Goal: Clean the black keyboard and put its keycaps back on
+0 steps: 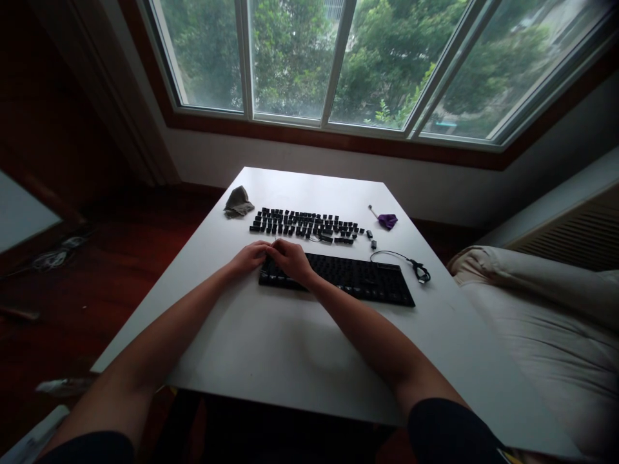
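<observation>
A black keyboard lies flat on the white table, slightly slanted, with many of its keycaps off. At its upper left corner my left hand has its fingers bent together, the tips meeting my right hand. My right hand is over the keyboard's left end, thumb and fingers pinched; whatever is between them is too small to make out. Just beyond both hands, loose black keycaps stand in several rows. The keyboard's cable lies coiled to the right.
A grey cloth sits at the table's left side. Toward the back right are a purple cloth and a small white stick with a dark tip. A cushioned seat is beside the right edge; windows are behind.
</observation>
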{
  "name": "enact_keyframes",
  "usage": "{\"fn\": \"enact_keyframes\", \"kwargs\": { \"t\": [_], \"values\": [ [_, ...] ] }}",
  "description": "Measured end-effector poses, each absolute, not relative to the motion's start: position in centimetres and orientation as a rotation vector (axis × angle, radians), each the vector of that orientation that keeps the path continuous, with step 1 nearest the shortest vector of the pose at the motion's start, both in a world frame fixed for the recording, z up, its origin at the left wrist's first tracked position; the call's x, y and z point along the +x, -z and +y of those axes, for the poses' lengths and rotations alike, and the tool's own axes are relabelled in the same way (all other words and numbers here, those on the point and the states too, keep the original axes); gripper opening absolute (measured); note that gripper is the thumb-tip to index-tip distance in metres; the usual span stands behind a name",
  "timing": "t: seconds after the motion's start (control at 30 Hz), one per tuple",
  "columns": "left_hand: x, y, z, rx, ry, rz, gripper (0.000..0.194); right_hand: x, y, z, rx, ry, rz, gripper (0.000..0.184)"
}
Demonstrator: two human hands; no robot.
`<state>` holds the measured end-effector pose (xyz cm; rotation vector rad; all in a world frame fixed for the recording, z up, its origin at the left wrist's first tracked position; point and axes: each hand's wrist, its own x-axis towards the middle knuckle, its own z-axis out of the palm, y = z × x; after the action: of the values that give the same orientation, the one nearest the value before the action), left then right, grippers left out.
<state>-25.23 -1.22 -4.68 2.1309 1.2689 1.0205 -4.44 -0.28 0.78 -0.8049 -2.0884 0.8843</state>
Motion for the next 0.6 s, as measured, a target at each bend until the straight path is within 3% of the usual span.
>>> {"fn": "enact_keyframes", "kwargs": {
  "t": [0.23, 0.6],
  "values": [
    [-24.7, 5.1, -1.7, 2.168, -1.046, 1.337, 0.035, -4.4, -1.3, -1.2, -0.806, -0.743, -2.270, 0.017],
    [-24.4, 3.5, -2.9, 2.173, -0.944, 1.367, 0.031, -4.2, 0.8, -3.5, -0.474, -0.410, -2.481, 0.021]
  ]
}}
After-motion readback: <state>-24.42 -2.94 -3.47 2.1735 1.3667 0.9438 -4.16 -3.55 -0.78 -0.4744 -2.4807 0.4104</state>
